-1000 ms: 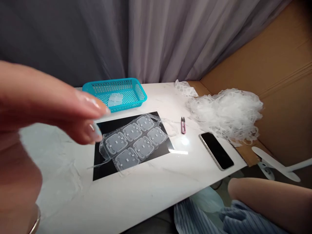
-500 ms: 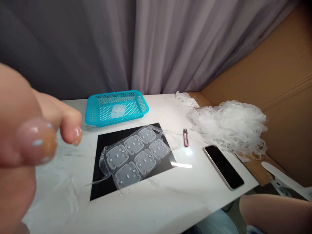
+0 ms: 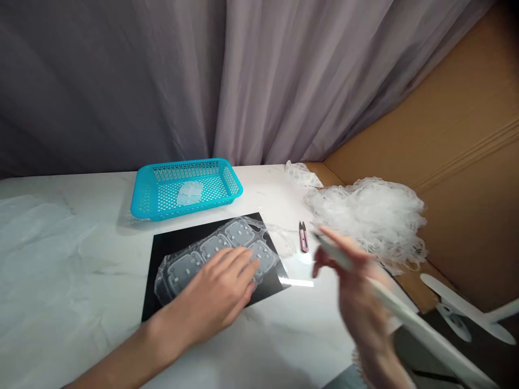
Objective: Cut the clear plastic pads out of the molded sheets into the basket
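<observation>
My left hand [image 3: 221, 286] lies palm down over a clear plastic sheet of rounded-square molded pieces [image 3: 184, 270], its fingers stretched out and resting on it. The hand covers several of the pieces. Under the sheet is a black rectangular mat [image 3: 152, 286]. My right hand [image 3: 357, 286], smeared by motion, is raised at the right with its fingers closed around a long pale stick-like tool [image 3: 409, 316] with a dark tip. The tip points toward pink thread snips [image 3: 304, 237] lying on the table, apart from them.
A blue perforated basket [image 3: 141, 197] holding a few translucent pieces [image 3: 190, 193] stands behind the mat. Tangled white plastic scrap [image 3: 373, 216] is heaped at the right, beside a cardboard wall [image 3: 466, 124]. Thin clear film [image 3: 36, 259] spreads over the table's left side.
The hand close to the camera at the left is gone from there. My left hand is now on the sheet, and my right hand has come into view with the pale tool, hiding the phone.
</observation>
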